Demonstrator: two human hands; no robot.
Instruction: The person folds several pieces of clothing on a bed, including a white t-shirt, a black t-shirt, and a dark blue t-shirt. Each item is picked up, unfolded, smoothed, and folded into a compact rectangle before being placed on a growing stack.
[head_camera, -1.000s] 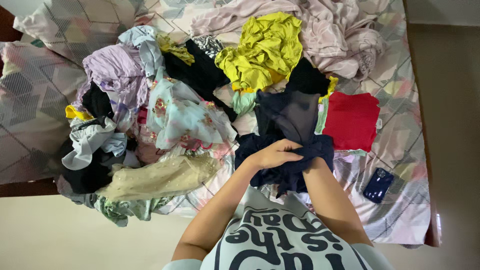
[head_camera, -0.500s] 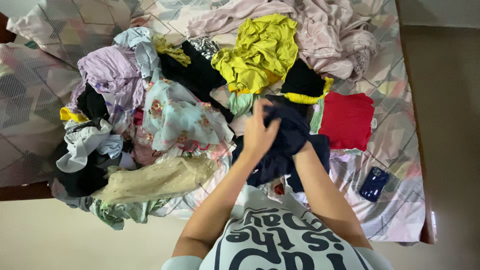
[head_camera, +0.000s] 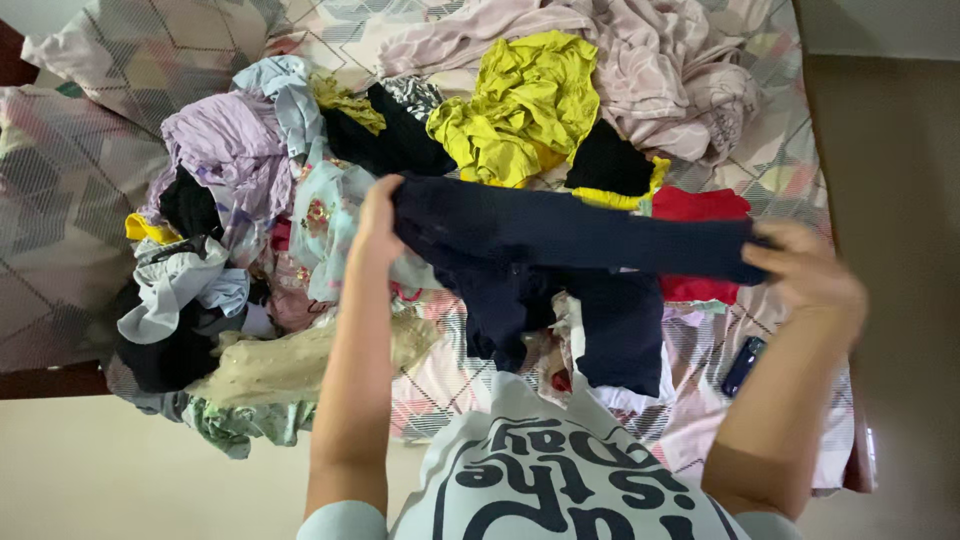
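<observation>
Seen from above, a person in a pale printed T-shirt (head_camera: 560, 480) stands at the edge of a bed (head_camera: 790, 160) and stretches a dark navy garment (head_camera: 560, 240) wide between both arms, apparently to open it out flat. The left hand (head_camera: 380, 210) pinches one end of the garment, fingers closed over the cloth; the right hand (head_camera: 810, 275) grips the opposite end in the same way, so the fabric hangs taut above the bed with its lower part drooping toward the T-shirt. Just below the garment's right end, a dark phone (head_camera: 742, 365) lies on the patterned sheet. Behind the garment, a folded red piece (head_camera: 700, 205) peeks out. Beyond it sits a crumpled yellow-green garment (head_camera: 525, 100), with a floral pale top (head_camera: 335, 215) and lilac clothing (head_camera: 225, 145) heaped to the garment's left.
</observation>
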